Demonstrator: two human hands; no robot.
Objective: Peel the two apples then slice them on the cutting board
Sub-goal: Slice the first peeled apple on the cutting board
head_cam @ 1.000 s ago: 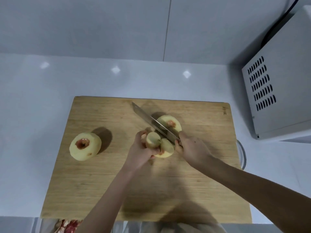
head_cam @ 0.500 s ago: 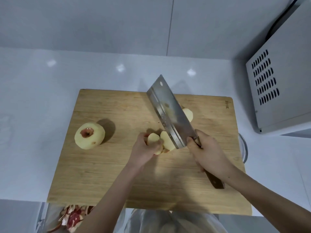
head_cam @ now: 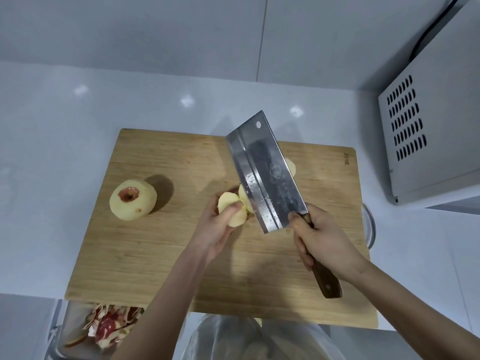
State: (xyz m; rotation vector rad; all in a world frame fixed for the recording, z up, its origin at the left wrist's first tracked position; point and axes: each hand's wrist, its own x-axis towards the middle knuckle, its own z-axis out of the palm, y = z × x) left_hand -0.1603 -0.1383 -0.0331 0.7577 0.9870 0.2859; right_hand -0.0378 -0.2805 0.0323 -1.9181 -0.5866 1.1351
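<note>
Left hand (head_cam: 215,227) curls its fingers and thumb round cut apple pieces (head_cam: 230,207), holding them just above the cutting board (head_cam: 155,255); right hand (head_cam: 322,237) grips the dark wooden handle (head_cam: 326,279) of a cleaver (head_cam: 265,172). The hands are apart, with the lower part of the blade between them. The blade is raised, its broad face turned toward the camera and its tip pointing away from the person; whether its edge touches the held pieces cannot be told. At the near edge, below the board, a clear container holds red apple peels (head_cam: 109,326), and a clear plastic bag (head_cam: 246,339) lies beside it. On the left of the board stands a whole peeled apple (head_cam: 133,200), well apart from the hands. A further apple piece (head_cam: 291,166) lies partly hidden behind the blade. A glass rim (head_cam: 371,224) shows at the board's right edge. A white vented appliance (head_cam: 428,126) stands at far right on the white counter (head_cam: 52,126).
</note>
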